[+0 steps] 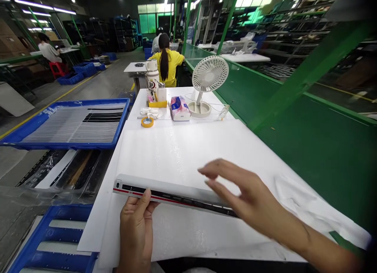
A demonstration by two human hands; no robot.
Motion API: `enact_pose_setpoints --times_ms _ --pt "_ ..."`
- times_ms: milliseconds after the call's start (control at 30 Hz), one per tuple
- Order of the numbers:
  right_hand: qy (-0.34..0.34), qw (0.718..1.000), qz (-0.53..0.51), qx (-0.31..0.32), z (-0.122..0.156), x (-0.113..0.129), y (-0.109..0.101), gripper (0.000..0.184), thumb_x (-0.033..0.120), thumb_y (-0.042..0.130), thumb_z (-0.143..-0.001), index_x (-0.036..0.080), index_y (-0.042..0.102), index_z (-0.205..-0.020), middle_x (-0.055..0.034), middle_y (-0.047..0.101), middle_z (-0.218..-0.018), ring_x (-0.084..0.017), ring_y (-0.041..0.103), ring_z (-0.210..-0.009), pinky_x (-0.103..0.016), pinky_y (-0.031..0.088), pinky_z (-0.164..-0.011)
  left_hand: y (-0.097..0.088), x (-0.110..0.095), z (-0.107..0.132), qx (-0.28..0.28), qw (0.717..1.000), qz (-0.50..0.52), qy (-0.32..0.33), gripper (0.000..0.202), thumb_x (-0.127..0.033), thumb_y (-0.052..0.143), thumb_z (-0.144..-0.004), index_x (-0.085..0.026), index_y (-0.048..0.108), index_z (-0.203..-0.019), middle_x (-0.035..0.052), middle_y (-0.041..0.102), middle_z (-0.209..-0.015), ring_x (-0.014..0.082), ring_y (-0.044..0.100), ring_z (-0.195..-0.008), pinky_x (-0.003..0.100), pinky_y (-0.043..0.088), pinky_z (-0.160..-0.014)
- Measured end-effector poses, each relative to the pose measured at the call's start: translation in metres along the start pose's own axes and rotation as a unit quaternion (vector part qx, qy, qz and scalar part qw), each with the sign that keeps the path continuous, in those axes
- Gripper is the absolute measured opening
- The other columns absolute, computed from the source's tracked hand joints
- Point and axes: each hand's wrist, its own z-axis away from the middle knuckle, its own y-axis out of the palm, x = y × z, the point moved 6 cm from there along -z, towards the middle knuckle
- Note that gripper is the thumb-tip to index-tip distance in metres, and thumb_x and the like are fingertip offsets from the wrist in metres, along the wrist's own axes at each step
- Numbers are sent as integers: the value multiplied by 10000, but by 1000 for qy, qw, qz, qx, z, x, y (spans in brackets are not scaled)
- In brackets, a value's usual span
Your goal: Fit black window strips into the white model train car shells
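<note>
We are pinching the white strip (165, 191) at 6 o'clock with our left hand (136, 233) while our open right hand (253, 198) is hovering just over it, so a loosening grip could let it slip onto the foam sheet (176, 155).

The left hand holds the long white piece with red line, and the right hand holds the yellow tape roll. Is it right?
No: the head view shows the right hand open beside the long white piece; the tape roll lies apart.
</note>
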Motion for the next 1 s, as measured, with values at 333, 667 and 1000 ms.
enact_pose_setpoints --times_ms 333,667,1000 --pt "-233 928 286 57 39 1 46 445 55 345 -880 119 415 -1316 -128 592 -923 -217 543 -786 -401 458 -692 -6 5 -4 -45 999 -12 -15 119 -73 695 -687 -147 618 -738 24 678 -774 143 646 -711 247 557 -581" --pt "-243 893 340 168 6 14 73 540 60 410 -789 116 382 -1326 -82 563 -845 -173 532 -618 -282 411 -470 -4 9 -4 -48 999 -22 -4 164 -99 714 -678 -148 636 -814 26 686 -790 153 654 -741 252 563 -603" --pt "-275 877 335 207 -2 11 79 651 56 466 -741 99 298 -1369 -44 565 -844 -148 501 -554 -295 326 -409 2 9 -7 -43 999 6 -21 180 -133 763 -639 -138 649 -779 22 687 -755 145 656 -729 227 563 -617"
